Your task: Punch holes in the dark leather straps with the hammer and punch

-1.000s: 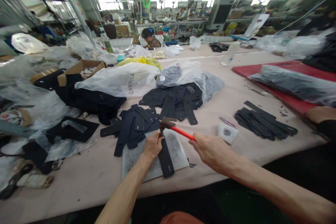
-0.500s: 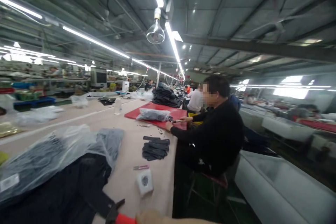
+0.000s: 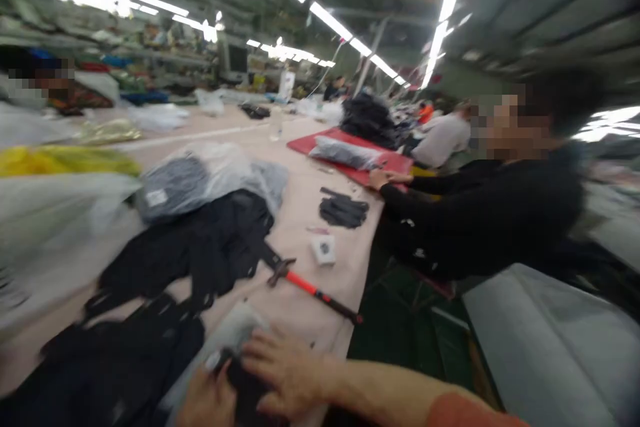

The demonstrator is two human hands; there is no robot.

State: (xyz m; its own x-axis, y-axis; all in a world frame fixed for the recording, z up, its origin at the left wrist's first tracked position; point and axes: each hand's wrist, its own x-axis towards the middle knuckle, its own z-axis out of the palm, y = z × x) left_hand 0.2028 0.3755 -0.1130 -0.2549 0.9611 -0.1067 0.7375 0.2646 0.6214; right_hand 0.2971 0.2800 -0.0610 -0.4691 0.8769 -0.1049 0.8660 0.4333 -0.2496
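My right hand point(image 3: 283, 373) lies flat, fingers spread, on a black strap piece point(image 3: 245, 390) that rests on a grey pad point(image 3: 227, 337) at the bottom of the view. My left hand point(image 3: 207, 403) touches the same piece from the left; its fingers are blurred and partly cut off. The hammer with the red-and-black handle point(image 3: 307, 287) lies loose on the table just beyond my right hand. Piles of black strap pieces point(image 3: 200, 247) spread to the left of it.
A seated person in black point(image 3: 490, 213) works at the right, hands on a red mat point(image 3: 350, 157) with a bagged bundle. A small white block point(image 3: 324, 249), another black pile point(image 3: 344, 209), plastic bags point(image 3: 60, 213) and the pink table's edge point(image 3: 363, 260).
The view swung right to the neighbour, then partly back. My right hand let go of the hammer, which now lies on the table, and moved onto the black piece.
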